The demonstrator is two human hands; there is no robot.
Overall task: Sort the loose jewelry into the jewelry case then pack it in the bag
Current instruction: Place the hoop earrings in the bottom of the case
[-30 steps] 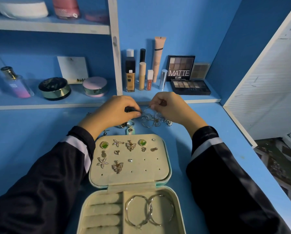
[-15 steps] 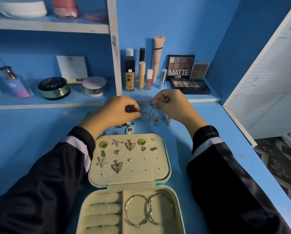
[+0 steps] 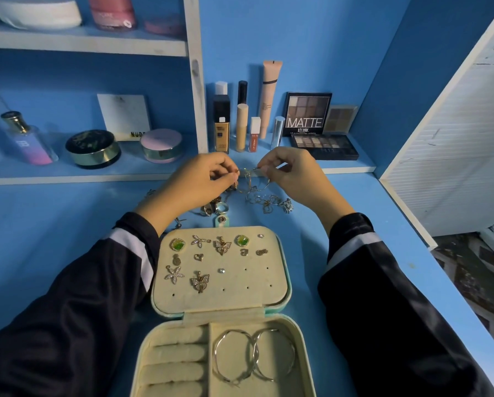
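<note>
An open cream jewelry case [image 3: 280, 285] lies on the blue desk in front of me. Its lid panel carries several pinned earrings [image 3: 222, 245]; the lower tray holds two large silver hoops [image 3: 254, 357] beside ring rolls. Beyond the case, my left hand [image 3: 195, 183] and my right hand [image 3: 290, 174] pinch the two ends of a thin tangled chain [image 3: 253, 181], lifted just above the desk. Loose jewelry [image 3: 271, 203] and rings [image 3: 220, 208] lie under and between the hands. No bag is in view.
A low shelf [image 3: 97, 174] behind the hands holds a perfume bottle [image 3: 25, 138], round compacts [image 3: 92, 149], foundation and concealer tubes [image 3: 241, 127] and eyeshadow palettes [image 3: 324, 146]. A white panel [image 3: 455, 150] rises at the right; the desk edge drops off there.
Both hands have risen and moved slightly away from me, lifting the chain off the jewelry pile. The case and its contents have not moved.
</note>
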